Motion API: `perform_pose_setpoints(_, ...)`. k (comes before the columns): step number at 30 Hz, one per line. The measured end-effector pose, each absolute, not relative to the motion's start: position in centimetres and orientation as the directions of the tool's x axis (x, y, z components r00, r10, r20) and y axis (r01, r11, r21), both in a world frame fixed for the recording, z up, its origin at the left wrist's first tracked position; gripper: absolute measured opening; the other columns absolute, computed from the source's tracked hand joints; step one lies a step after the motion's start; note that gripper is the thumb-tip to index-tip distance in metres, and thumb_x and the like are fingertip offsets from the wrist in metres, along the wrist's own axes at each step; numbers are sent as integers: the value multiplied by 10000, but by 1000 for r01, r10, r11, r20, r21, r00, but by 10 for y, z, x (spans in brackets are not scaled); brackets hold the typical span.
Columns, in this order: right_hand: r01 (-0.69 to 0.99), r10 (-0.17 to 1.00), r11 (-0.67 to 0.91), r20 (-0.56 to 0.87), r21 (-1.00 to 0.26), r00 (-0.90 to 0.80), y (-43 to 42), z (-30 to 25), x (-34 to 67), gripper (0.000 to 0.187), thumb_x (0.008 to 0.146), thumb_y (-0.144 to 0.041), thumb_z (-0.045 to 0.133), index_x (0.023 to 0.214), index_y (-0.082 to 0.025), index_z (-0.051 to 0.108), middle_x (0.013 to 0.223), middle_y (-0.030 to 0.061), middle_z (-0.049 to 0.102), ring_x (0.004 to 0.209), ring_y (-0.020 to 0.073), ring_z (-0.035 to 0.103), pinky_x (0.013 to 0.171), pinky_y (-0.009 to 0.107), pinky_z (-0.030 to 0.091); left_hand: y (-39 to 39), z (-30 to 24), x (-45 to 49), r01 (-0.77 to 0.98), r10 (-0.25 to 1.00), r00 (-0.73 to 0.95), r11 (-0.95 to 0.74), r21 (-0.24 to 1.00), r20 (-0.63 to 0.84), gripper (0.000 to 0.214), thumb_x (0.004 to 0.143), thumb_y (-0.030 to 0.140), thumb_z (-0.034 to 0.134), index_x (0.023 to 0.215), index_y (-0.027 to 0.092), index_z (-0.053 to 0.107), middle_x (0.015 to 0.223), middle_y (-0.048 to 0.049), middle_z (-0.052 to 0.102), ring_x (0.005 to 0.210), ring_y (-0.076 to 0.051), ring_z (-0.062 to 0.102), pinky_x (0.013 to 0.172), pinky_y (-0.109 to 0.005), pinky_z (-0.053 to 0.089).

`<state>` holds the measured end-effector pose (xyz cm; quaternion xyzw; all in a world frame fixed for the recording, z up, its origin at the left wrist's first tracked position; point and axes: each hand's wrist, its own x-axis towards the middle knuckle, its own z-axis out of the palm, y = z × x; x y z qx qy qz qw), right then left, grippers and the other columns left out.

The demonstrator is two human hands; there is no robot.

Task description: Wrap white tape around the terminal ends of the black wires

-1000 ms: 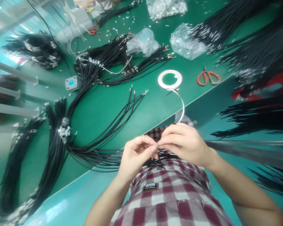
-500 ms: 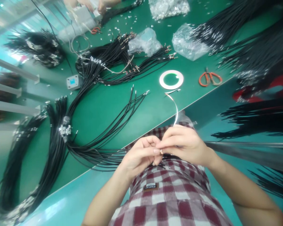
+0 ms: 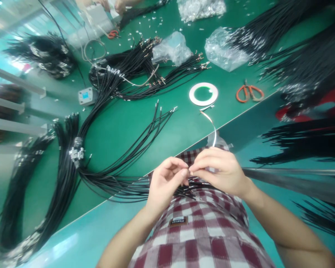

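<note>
Over my checked shirt (image 3: 195, 227), my left hand (image 3: 164, 184) and right hand (image 3: 219, 171) pinch a small metal terminal (image 3: 188, 173), mostly hidden, above a bundle of black wires (image 3: 145, 188).

LEFT HAND (image 3: 165, 184): raised, fingers curled inward | RIGHT HAND (image 3: 219, 170): raised, fingers pinched, just beside left fingertips (image 3: 185, 172) | LEFT FOREARM (image 3: 125, 238), RIGHT FOREARM (image 3: 276, 219): angled inward, wrists slightly bent
</note>
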<state>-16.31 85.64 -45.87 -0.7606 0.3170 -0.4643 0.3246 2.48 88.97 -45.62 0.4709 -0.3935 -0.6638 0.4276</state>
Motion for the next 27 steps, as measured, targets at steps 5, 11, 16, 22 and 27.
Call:
perform_pose_setpoints(5, -246, -854, -492, 408, -835, 322, 860, -460, -161, 70, 850, -145, 751, 801, -178, 712, 765, -1, 740, 693, 130, 665, 691, 282, 481, 896, -459, 28, -197, -960, -135, 270, 942, 247, 294, 816, 68, 721, 1069, 209, 670, 901, -31, 653, 833, -147, 599, 747, -274, 501)
perform_pose_setpoints(11, -293, -865, -472, 374, -831, 335, 862, -458, -157, 92, 865, -133, 724, 786, -176, 702, 759, -4, 730, 678, 128, 655, 669, 278, 473, 891, -457, 29, -201, -946, -169, 309, 930, 278, 225, 831, 46, 699, 997, 197, 694, 893, -46, 671, 858, -169, 619, 761, -292, 506)
perform_pose_setpoints(16, -235, -871, -442, 350, -866, 345, 864, -457, -155, 75, 888, -130, 681, 844, -180, 714, 820, 22, 745, 740, 147, 676, 708, 278, 516, 894, -456, 29, -179, -972, -157, 204, 963, 176, 109, 883, 104, 653, 934, 195, 684, 882, -52, 644, 821, -171, 606, 741, -297, 492)
perform_pose_setpoints(22, -141, -927, -260, 206, -955, 314, 867, -459, -148, 93, 867, -145, 663, 789, -182, 698, 712, 2, 690, 628, 124, 614, 591, 238, 483, 898, -463, 26, -214, -982, -76, 188, 959, 175, 93, 913, 145, 610, 937, 222, 655, 886, -43, 616, 808, -174, 584, 745, -309, 475)
perform_pose_setpoints(27, -122, -950, -99, 57, -988, 308, 862, -466, -142, 118, 881, -178, 621, 772, -172, 664, 692, -6, 643, 599, 109, 561, 537, 215, 435, 890, -475, 27, -351, -946, -91, 324, 879, 312, 118, 890, 129, 620, 944, 223, 666, 867, -50, 658, 820, -197, 598, 769, -336, 469)
